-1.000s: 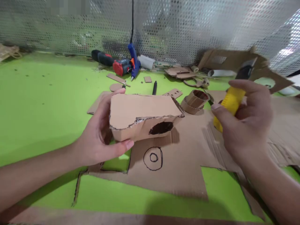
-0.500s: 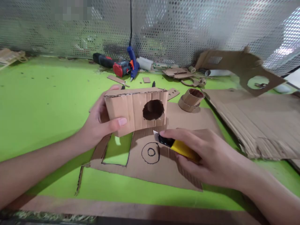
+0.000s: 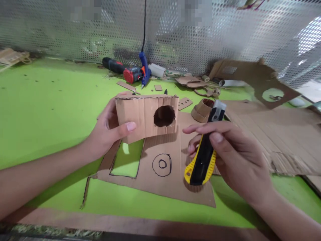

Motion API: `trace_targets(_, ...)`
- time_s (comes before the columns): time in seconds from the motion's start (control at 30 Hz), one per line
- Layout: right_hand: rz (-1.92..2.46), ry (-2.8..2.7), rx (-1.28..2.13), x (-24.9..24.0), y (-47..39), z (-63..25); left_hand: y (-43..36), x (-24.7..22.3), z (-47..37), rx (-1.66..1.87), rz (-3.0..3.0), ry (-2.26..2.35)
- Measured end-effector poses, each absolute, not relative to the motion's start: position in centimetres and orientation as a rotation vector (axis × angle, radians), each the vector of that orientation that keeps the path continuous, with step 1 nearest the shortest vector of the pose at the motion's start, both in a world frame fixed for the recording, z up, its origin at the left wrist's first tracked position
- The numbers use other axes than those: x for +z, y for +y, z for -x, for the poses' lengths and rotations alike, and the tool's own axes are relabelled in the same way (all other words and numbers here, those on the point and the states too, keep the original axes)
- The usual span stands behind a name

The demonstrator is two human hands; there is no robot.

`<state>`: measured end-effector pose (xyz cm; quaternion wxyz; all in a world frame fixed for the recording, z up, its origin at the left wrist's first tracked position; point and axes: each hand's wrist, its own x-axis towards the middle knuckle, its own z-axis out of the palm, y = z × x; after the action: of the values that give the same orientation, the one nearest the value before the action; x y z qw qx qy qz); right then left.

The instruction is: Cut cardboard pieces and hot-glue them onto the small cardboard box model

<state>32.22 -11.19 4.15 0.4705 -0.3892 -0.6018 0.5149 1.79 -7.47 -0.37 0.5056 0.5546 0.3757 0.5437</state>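
My left hand [image 3: 109, 124] grips a small cardboard box [image 3: 140, 117] by its left end, thumb on the front face and fingers behind. A rough-edged round hole shows in that face, towards the right. In my right hand [image 3: 233, 154] is a yellow and black utility knife [image 3: 202, 157], its tip end pointing up and away from the box. Below the box lies a flat cardboard sheet [image 3: 157, 187] with a rectangular cut-out and two circles drawn in black, one inside the other. A short cardboard ring [image 3: 200, 112] stands behind the knife, partly hidden by it.
Along the back lie a power drill [image 3: 131, 74], a blue glue gun [image 3: 144, 68], a white roll [image 3: 157, 70] and cardboard scraps [image 3: 190, 80]. Large cardboard sheets [image 3: 281, 130] cover the right side. A perforated metal screen [image 3: 75, 36] rises behind the green table [image 3: 50, 110].
My right hand has turned the utility knife from pointing at the box to upright, moving it right. The box is still in my left hand, tilted slightly differently.
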Motion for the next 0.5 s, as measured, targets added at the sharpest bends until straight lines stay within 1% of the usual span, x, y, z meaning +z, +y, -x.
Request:
trace_targets(0.13, 0.939, -1.177, 1.418, 5.1, -10.4, -32.1, -7.3, -0.9, -1.7, 1.370, -1.358, 0.951)
trace_targets(0.3, 1.056, -0.992, 1.382, 5.9, -10.2, -32.1, -7.6, -0.8, -1.8, 1.396, -1.354, 1.027)
trace_targets(0.4, 1.088, -0.972, 1.398, 5.7, -10.2, -31.9, -7.9, -0.6, -1.8, 1.383, -1.327, 1.071)
trace_targets(0.5, 1.079, -0.985, 1.332, 5.1, -10.1, -31.9, -8.1, -0.6, -1.8, 1.367, -1.318, 1.077)
